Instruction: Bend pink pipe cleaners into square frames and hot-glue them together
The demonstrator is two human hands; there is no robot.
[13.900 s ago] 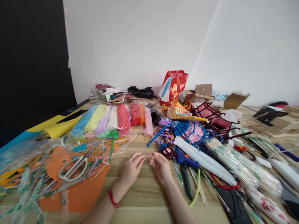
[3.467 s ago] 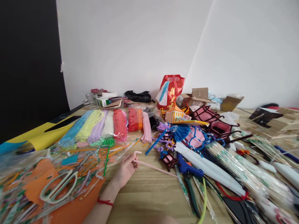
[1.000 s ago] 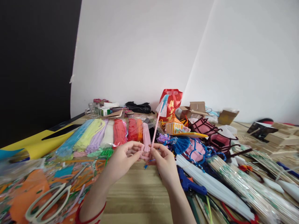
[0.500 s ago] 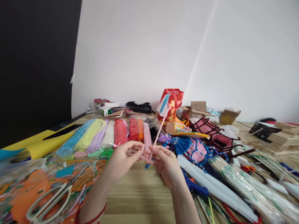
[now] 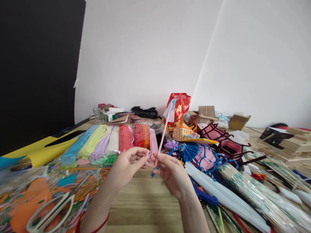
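A pink pipe cleaner [image 5: 165, 130] is held between my two hands over the table. Its lower end is bent into an angular shape near my fingertips, while the long straight part rises up and slightly right. My left hand [image 5: 132, 163] pinches the bent end between thumb and fingers. At the corner of the bend, my right hand [image 5: 171, 170] grips with thumb and index finger, its other fingers curled loosely. Just beyond my fingers lies a bundle of pink pipe cleaners [image 5: 153, 139], beside red and orange bundles [image 5: 139, 135].
White-handled scissors [image 5: 50, 212] lie on orange scraps at the left. Blue, yellow and purple pipe cleaner bundles [image 5: 93, 139] sit behind. On the right are a blue glue gun [image 5: 205, 195], white sticks [image 5: 225, 197], wrapped wooden sticks [image 5: 257, 191] and pink, brown-edged lantern-like pieces [image 5: 228, 145].
The pipe cleaner's bend has become a sharper corner, and its long part stands a little further left and more upright. My right fingers have shifted slightly at the bend.
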